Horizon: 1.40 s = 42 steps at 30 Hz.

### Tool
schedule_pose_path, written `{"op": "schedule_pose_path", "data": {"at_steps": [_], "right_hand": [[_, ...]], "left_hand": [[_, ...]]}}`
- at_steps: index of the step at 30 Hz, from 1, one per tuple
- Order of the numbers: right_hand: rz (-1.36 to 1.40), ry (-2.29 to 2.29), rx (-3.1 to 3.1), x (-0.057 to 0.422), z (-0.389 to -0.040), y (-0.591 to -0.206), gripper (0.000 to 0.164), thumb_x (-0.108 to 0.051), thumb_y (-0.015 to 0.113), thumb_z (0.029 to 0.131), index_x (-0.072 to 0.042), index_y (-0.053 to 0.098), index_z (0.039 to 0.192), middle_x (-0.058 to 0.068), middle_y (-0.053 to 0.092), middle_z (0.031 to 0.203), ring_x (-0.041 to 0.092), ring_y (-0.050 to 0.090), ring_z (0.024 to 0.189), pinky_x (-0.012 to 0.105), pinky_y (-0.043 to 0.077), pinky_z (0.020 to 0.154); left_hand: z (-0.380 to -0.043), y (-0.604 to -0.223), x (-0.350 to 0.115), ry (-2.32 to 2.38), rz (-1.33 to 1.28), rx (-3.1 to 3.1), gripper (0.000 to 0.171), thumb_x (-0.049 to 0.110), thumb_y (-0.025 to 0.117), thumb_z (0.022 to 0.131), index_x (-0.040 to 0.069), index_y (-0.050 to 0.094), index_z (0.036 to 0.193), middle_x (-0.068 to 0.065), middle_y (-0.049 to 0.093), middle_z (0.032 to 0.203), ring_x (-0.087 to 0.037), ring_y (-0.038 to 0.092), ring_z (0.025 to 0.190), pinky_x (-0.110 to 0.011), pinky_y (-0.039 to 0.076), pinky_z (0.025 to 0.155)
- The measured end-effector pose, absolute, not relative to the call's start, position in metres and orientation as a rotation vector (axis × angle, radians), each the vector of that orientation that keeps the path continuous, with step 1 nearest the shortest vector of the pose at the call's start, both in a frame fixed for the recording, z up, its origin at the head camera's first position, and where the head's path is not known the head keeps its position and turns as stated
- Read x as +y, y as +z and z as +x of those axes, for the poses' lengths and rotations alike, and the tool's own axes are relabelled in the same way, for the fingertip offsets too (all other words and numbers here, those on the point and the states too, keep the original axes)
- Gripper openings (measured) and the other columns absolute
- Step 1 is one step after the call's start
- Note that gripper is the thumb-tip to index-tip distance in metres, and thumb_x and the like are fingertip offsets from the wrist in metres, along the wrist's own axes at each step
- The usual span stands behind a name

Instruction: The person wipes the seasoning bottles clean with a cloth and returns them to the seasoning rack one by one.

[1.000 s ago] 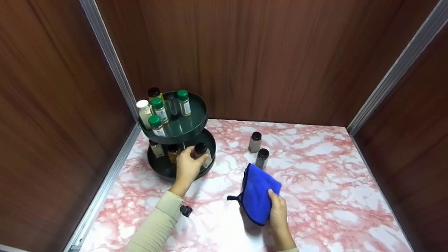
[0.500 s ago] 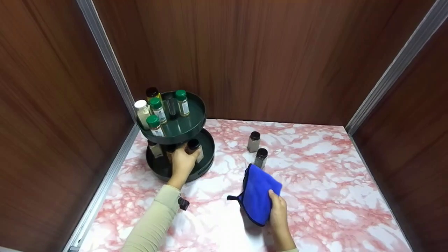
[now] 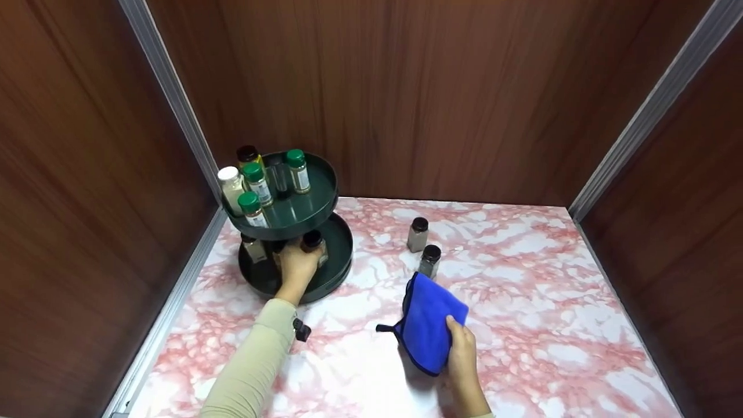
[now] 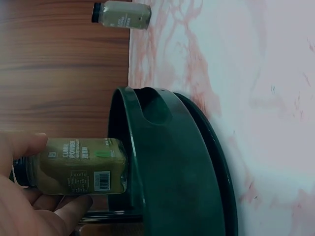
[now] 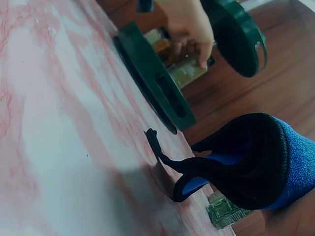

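In the left wrist view my left hand [image 3: 298, 266] grips a black-capped bottle of cumin powder [image 4: 81, 164] near its cap, fingers and thumb around it. The bottle stands inside the rim of the lower tier [image 3: 343, 247] of a dark green two-tier round rack; whether its base touches the tray cannot be told. Beside the hand are other dark-capped bottles, one of them a pale bottle [image 3: 253, 251] at the tier's left. My right hand [image 3: 462, 351] pinches a folded blue cloth [image 3: 428, 325] with black edging and a loop, held over the table.
On the upper tier [image 3: 310, 206] stand several bottles, including a white-capped bottle [image 3: 232, 188] and a green-capped bottle [image 3: 299, 171]. Two black-capped bottles, a rear one [image 3: 418, 235] and a nearer one [image 3: 429, 261], stand on the marbled table [image 3: 522, 302]. Wood-grain walls enclose the table.
My left hand has moved leftward and a little further into the lower tier with the cumin powder bottle. The right hand and the cloth stay nearly still; the head view has shifted slightly.
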State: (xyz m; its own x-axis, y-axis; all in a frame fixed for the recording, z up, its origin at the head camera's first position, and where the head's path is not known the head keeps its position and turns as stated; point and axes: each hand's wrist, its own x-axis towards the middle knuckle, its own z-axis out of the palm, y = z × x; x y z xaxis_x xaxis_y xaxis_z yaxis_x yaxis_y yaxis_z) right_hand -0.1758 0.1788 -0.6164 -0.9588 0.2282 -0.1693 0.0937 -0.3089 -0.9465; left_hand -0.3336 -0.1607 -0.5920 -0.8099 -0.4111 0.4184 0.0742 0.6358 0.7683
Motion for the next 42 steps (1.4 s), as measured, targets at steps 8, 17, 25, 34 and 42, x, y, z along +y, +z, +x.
{"op": "schedule_pose_path", "data": {"at_steps": [8, 17, 25, 34, 42], "right_hand": [[-0.411, 2.458, -1.743, 0.179, -0.176, -0.618, 0.036, -0.027, 0.049, 0.107, 0.006, 0.061, 0.117, 0.006, 0.075, 0.089, 0.019, 0.073, 0.082, 0.034, 0.060, 0.079], [-0.428, 2.458, -1.747, 0.181, -0.177, -0.619, 0.038, -0.028, 0.049, 0.106, 0.007, 0.060, 0.116, 0.007, 0.074, 0.088, 0.021, 0.073, 0.080, 0.035, 0.060, 0.077], [-0.388, 2.469, -1.747, 0.182, -0.176, -0.619, 0.041, -0.027, 0.046, 0.108, 0.009, 0.059, 0.122, 0.007, 0.075, 0.093, 0.020, 0.073, 0.085, 0.034, 0.059, 0.081], [-0.413, 2.451, -1.767, 0.182, -0.177, -0.618, 0.042, -0.028, 0.046, 0.108, 0.009, 0.059, 0.123, 0.007, 0.075, 0.094, 0.019, 0.072, 0.087, 0.033, 0.059, 0.082], [-0.404, 2.444, -1.754, 0.183, -0.178, -0.621, 0.042, -0.028, 0.047, 0.107, 0.009, 0.059, 0.122, 0.007, 0.074, 0.094, 0.020, 0.072, 0.087, 0.034, 0.059, 0.082]], "left_hand": [[-0.342, -0.600, -0.163, -1.206, 0.291, -2.280, 0.031, 0.018, 0.081, 0.080, 0.003, 0.074, 0.106, -0.020, 0.075, 0.101, -0.042, 0.067, 0.099, -0.055, 0.049, 0.090], [-0.347, -0.608, -0.165, -1.340, 0.307, -2.290, 0.037, 0.012, 0.078, 0.082, 0.003, 0.072, 0.117, -0.020, 0.072, 0.109, -0.035, 0.065, 0.104, -0.047, 0.051, 0.094], [-0.348, -0.608, -0.163, -1.343, 0.299, -2.308, 0.036, 0.010, 0.078, 0.082, 0.004, 0.071, 0.117, -0.021, 0.072, 0.114, -0.037, 0.064, 0.111, -0.047, 0.050, 0.098], [-0.351, -0.611, -0.162, -1.333, 0.289, -2.323, 0.042, 0.013, 0.076, 0.084, 0.003, 0.069, 0.124, -0.024, 0.071, 0.115, -0.039, 0.064, 0.114, -0.048, 0.049, 0.100], [-0.352, -0.616, -0.162, -1.358, 0.254, -2.311, 0.048, 0.008, 0.076, 0.087, 0.005, 0.064, 0.134, -0.021, 0.068, 0.123, -0.036, 0.061, 0.119, -0.048, 0.048, 0.103]]}}
